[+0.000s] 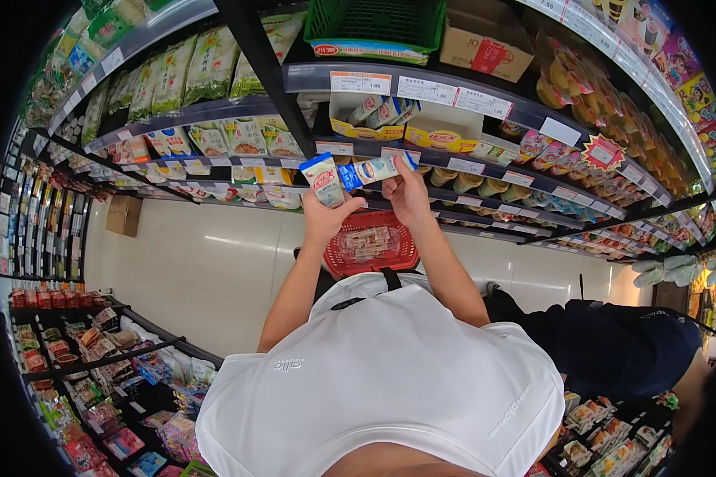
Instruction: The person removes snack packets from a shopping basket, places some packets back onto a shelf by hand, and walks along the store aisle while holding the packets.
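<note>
My left hand [326, 216] is closed round a blue and white packet [323, 180] with red lettering, held upright before the shelf. In my right hand [408, 193] is a second blue and white packet [376, 170], lying roughly sideways and pinched at its right end. The inner ends of the two packets are close together. Just above them on the shelf stands an open yellow and white box [367, 132] with similar packets in it. Below my hands is a red basket [411, 253] holding several small wrapped packs.
Shelf rows [485, 94] run across the front, with a green crate [374, 28] and a cardboard box [485, 46] on top. Another person in dark clothes [612, 346] is close on the right. Low display racks [119, 354] stand at the lower left, and a carton [124, 216] sits on the floor.
</note>
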A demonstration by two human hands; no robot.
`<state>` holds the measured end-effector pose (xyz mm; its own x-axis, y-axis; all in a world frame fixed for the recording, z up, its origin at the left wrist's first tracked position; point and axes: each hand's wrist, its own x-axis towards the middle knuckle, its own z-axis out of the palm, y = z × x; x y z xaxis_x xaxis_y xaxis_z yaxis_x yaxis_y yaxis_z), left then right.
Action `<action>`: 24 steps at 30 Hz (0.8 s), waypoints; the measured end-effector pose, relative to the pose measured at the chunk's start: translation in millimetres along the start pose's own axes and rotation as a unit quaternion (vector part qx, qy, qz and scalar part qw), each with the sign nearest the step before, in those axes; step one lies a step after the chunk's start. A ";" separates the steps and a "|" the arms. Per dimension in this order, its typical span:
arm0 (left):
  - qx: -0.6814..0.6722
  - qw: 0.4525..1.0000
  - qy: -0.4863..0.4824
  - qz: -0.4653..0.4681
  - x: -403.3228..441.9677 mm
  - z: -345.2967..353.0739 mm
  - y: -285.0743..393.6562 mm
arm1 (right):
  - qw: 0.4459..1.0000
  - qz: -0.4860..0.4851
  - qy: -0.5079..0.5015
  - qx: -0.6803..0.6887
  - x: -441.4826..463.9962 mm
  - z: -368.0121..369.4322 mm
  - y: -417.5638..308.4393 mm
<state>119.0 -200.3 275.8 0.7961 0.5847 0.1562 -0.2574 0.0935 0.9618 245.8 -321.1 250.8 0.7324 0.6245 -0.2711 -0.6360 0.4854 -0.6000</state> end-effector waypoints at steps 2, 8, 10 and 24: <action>0.030 1.000 0.001 0.006 0.8 1.1 -1.9 | 1.000 0.021 -0.008 0.021 -0.4 -1.9 8.5; 0.011 0.995 0.020 0.094 3.3 5.2 -6.7 | 0.995 0.081 -0.019 0.058 -2.9 -4.9 27.6; 0.056 0.994 0.030 0.091 1.9 0.8 -8.7 | 0.993 0.092 -0.044 0.066 -5.5 -5.0 28.1; -0.001 0.998 0.061 -0.036 -17.5 -31.4 -37.8 | 0.930 -0.177 0.073 -0.313 -8.0 0.0 -9.2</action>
<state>97.6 -188.8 229.7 0.7403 0.6697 0.0589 -0.2035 0.1398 0.9690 245.8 -330.6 258.4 0.9234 0.3812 -0.0444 -0.1157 0.1662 -0.9793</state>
